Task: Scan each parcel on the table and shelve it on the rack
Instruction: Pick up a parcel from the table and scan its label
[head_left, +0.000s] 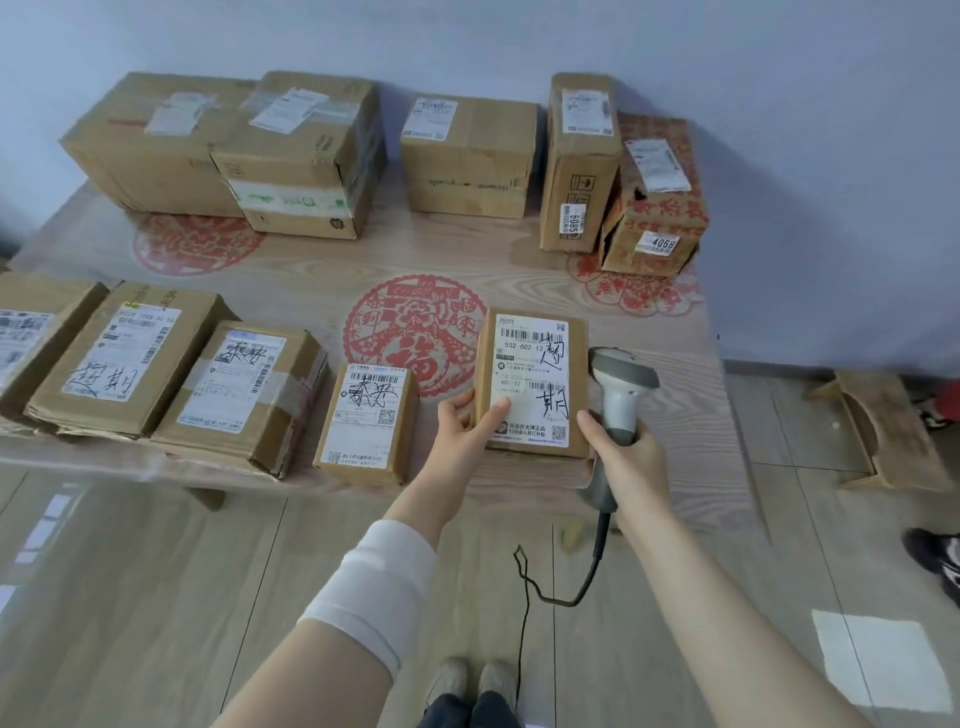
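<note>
A small brown parcel (532, 382) with a white barcode label lies flat near the front edge of the low table (322, 275). My left hand (470, 423) grips its lower left corner, thumb on the label. My right hand (626, 454) holds the grey handheld scanner (621, 384) by its handle, just right of that parcel, head pointing away from me. The scanner's black cable (524, 587) hangs toward the floor. Several more labelled parcels sit along the front left, the nearest being a small box (369, 423).
Larger cardboard boxes line the back of the table against the wall, such as a middle box (467, 156) and a tall box (582, 161). A small wooden stool (883, 431) stands on the floor to the right. No rack is in view.
</note>
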